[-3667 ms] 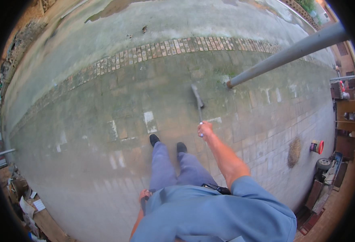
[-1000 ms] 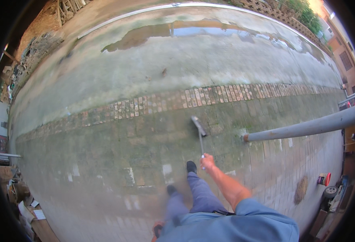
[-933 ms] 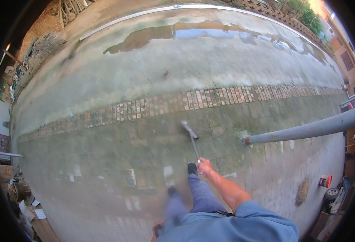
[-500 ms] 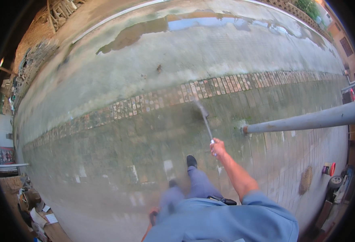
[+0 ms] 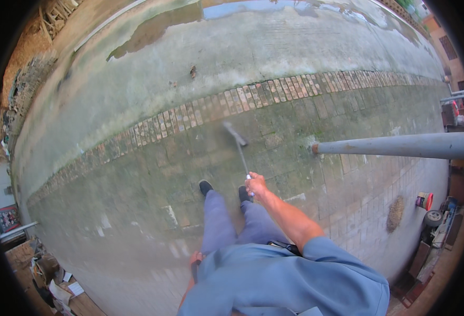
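Note:
My right hand (image 5: pixel 255 185) is closed round the light grip of a long-handled tool (image 5: pixel 242 156). The thin dark shaft slants away from me to a crosswise head, blurred, so I cannot tell its exact kind. That head is low over the mossy paving, just on my side of a row of bricks (image 5: pixel 233 101). My left hand (image 5: pixel 195 257) hangs beside my left thigh, with a dark band at the wrist. Its fingers are too small and partly hidden to read.
A grey pole (image 5: pixel 390 146) meets the paving on the right. Beyond the brick row lies concrete with a puddle (image 5: pixel 155 32). At the right are a small tub (image 5: pixel 425 200), a wheel (image 5: pixel 433 218) and a brownish patch (image 5: pixel 395 214). Clutter (image 5: pixel 47 266) stands at the lower left.
My left foot has come forward, now slightly ahead of the right one. My right hand and the tool's head have swung left, away from the pole.

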Available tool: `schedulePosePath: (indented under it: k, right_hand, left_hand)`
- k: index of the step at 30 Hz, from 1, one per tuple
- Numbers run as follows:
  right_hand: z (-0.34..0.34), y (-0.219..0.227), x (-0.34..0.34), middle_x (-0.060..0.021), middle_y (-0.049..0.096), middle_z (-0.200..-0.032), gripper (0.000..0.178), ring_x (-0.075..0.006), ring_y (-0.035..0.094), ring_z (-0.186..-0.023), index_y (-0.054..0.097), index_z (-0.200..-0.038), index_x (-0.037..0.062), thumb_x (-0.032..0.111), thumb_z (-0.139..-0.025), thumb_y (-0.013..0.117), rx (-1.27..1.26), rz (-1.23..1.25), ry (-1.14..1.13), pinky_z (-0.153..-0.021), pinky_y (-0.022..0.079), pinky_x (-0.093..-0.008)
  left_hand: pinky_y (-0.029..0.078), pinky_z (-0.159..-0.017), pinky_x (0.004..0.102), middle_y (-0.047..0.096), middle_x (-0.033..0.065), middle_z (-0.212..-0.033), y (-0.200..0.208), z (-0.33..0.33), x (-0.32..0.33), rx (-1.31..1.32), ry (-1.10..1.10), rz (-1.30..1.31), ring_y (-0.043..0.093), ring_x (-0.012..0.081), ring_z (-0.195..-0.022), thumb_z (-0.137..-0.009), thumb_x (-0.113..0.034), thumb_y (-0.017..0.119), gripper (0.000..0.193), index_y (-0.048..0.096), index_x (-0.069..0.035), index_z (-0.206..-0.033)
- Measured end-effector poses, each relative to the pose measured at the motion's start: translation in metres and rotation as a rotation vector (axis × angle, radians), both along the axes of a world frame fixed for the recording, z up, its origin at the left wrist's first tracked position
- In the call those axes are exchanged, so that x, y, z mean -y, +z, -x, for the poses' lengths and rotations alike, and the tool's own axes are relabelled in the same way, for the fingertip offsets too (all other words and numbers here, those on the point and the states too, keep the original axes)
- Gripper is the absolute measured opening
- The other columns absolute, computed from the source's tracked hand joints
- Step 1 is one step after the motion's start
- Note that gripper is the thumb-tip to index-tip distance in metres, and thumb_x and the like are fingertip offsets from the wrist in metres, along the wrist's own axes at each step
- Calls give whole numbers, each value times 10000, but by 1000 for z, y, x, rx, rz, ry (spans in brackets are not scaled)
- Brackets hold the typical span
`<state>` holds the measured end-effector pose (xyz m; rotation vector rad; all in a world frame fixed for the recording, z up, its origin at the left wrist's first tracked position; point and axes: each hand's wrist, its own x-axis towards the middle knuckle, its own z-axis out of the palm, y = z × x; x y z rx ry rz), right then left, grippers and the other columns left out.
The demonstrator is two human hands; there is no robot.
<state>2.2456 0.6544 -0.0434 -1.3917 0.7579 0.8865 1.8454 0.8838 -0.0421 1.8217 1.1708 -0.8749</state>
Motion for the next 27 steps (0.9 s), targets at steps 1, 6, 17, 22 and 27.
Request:
schedulePosePath:
  k: [1,6,17,22,27]
  right_hand:
    - [1,9,-13,-79,521,-666,680,-123,442,-424,302,-1368,28,-57,-725,508,-16,-21,14,-325,338,-263]
    - [-22,36,-26,-72,510,-668,665,-114,439,-442,307,-1367,41,-50,-736,499,-16,-94,-37,-327,324,-250]
    - [14,-14,-165,-38,444,-615,690,-116,402,-412,238,-1380,71,-77,-749,475,-52,-110,-111,-323,308,-256]
    - [23,36,-221,-49,484,-653,668,-105,420,-431,302,-1358,40,-76,-734,512,-128,-75,47,-330,324,-249]
    - [-23,57,-219,-51,497,-666,660,-105,429,-442,310,-1355,50,-58,-738,519,-102,-151,74,-328,327,-242]
  left_hand:
    - [422,-868,383,592,193,-1034,4,0,0,23,47,-49,562,319,-993,-867,-350,452,430,563,-13,-1111]
    - [446,-842,355,618,187,-1004,-48,28,-62,127,41,-89,594,280,-941,-860,-311,478,397,566,-25,-1120]
    - [459,-803,339,634,168,-947,-18,-13,-150,157,223,-22,609,246,-884,-826,-311,505,409,580,-13,-1095]
    - [432,-865,351,608,188,-1040,-19,-23,-165,141,171,-42,578,288,-987,-859,-346,490,447,538,-8,-1147]
    - [411,-905,355,591,179,-1094,-11,-39,-183,178,171,-53,553,305,-1047,-865,-370,494,457,529,-21,-1159]
